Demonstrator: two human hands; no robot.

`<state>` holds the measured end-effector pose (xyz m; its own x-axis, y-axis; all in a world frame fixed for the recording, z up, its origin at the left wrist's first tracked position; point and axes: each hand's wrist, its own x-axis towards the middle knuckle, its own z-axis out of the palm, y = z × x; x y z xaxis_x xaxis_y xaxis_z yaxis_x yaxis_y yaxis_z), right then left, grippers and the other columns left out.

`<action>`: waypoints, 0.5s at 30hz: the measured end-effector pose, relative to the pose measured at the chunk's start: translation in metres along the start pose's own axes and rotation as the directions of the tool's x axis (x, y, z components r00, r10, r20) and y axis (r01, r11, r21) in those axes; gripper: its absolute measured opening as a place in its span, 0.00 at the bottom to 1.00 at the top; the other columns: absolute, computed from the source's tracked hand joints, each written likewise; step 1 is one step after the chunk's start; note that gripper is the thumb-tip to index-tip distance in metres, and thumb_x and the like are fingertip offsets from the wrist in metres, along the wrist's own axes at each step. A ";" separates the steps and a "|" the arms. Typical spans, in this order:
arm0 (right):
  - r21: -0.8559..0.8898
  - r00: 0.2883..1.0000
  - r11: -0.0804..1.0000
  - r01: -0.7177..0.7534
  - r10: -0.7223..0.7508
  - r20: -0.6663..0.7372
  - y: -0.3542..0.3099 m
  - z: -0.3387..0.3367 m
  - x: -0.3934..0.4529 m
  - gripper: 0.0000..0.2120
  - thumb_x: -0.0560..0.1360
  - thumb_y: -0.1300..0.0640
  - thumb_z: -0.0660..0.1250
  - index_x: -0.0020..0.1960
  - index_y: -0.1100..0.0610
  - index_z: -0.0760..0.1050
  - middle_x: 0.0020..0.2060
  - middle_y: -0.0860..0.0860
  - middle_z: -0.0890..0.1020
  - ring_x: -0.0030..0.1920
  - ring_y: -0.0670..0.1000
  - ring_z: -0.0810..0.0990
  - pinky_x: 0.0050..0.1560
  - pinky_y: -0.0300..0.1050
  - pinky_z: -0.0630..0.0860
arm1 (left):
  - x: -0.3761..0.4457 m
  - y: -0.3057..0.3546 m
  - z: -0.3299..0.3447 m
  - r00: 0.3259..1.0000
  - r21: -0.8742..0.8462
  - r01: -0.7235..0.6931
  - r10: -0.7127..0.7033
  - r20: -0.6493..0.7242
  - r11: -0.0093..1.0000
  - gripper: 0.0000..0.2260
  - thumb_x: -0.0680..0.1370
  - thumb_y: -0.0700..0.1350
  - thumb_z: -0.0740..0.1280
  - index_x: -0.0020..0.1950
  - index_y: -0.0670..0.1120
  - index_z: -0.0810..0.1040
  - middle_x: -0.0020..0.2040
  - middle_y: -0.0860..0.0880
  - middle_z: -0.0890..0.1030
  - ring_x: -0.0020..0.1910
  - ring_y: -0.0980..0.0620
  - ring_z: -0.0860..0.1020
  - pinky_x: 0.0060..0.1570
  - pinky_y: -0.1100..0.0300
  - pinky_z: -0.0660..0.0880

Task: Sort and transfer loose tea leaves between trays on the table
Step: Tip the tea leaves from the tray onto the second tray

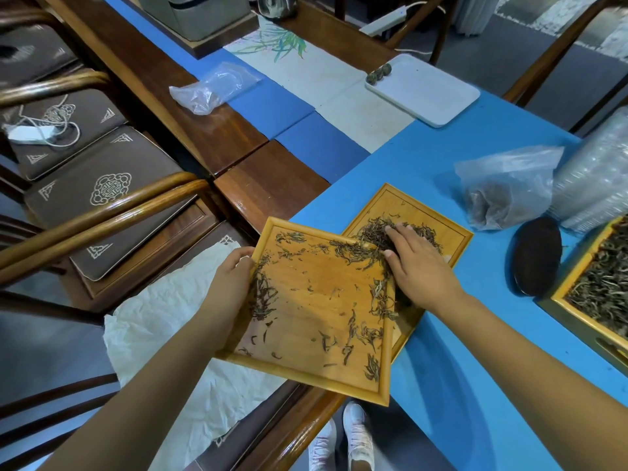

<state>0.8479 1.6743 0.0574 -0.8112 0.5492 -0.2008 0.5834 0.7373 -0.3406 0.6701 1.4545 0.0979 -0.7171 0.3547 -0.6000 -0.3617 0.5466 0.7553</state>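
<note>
A single head-worn wide-angle camera looks forward and steeply down, close above the blue table [452, 334], whose near edge runs diagonally across the frame's lower middle.

1. The desk [458, 351] has a bright blue cover, with red-brown wood at its edge.
2. The near tray [316, 317] is honey-yellow bamboo, flecked with dark brown and olive tea leaves [377, 239].
3. The far tray [421, 212] is the same yellow.
4. The flat tray [431, 93] is plain white.
5. The runner [306, 66] is pale grey, painted with green and blue bamboo leaves.
6. The seat cushions [102, 195] are dark brown with cream knot motifs and corner ornaments.
7. The disc [537, 256] is near black.
8. The paper [163, 317] is white.
</note>
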 end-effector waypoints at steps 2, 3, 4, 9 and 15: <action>0.020 0.999 0.999 0.048 -0.048 0.008 -0.007 -0.001 -0.011 0.24 0.81 0.48 0.47 0.76 0.52 0.52 0.76 0.51 0.55 0.76 0.51 0.51 0.76 0.47 0.47 | 0.001 0.000 -0.002 1.000 -0.006 0.008 -0.008 -0.001 1.000 0.13 0.77 0.47 0.55 0.55 0.53 0.77 0.51 0.41 0.83 0.53 0.41 0.81 0.57 0.40 0.77; 0.023 0.997 0.997 0.080 -0.080 0.017 -0.011 -0.001 -0.019 0.24 0.81 0.48 0.47 0.76 0.52 0.52 0.76 0.51 0.55 0.76 0.50 0.50 0.75 0.46 0.46 | 0.001 0.000 -0.003 1.000 -0.011 0.011 -0.012 -0.004 1.000 0.13 0.76 0.47 0.55 0.54 0.54 0.77 0.51 0.41 0.83 0.53 0.41 0.81 0.56 0.40 0.77; 0.023 0.993 0.993 0.112 -0.113 0.031 -0.015 0.000 -0.028 0.24 0.81 0.47 0.47 0.76 0.51 0.51 0.76 0.50 0.55 0.76 0.49 0.50 0.75 0.45 0.45 | 0.002 0.000 -0.003 1.000 -0.015 0.013 -0.013 -0.010 1.000 0.13 0.76 0.47 0.55 0.54 0.54 0.76 0.50 0.41 0.83 0.52 0.41 0.82 0.54 0.41 0.78; 0.029 0.960 0.969 0.244 -0.246 0.131 -0.038 0.004 -0.072 0.26 0.80 0.43 0.42 0.76 0.47 0.47 0.77 0.46 0.51 0.76 0.44 0.44 0.73 0.42 0.38 | 0.008 0.001 -0.005 1.000 -0.044 0.016 -0.017 -0.026 0.999 0.13 0.76 0.47 0.55 0.54 0.54 0.77 0.46 0.43 0.85 0.47 0.43 0.84 0.48 0.46 0.81; -0.081 0.937 0.936 0.343 -0.335 0.099 -0.054 0.006 -0.100 0.24 0.78 0.46 0.52 0.71 0.53 0.66 0.70 0.52 0.70 0.70 0.52 0.68 0.69 0.56 0.62 | 0.012 0.001 -0.002 0.999 -0.100 0.011 -0.016 -0.051 0.995 0.12 0.77 0.46 0.56 0.49 0.54 0.78 0.44 0.43 0.85 0.44 0.44 0.85 0.43 0.49 0.81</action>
<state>0.8968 1.5770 0.0899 -0.9595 0.2284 -0.1647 0.2704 0.9105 -0.3129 0.6596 1.4579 0.0920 -0.7404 0.3067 -0.5981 -0.4273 0.4721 0.7711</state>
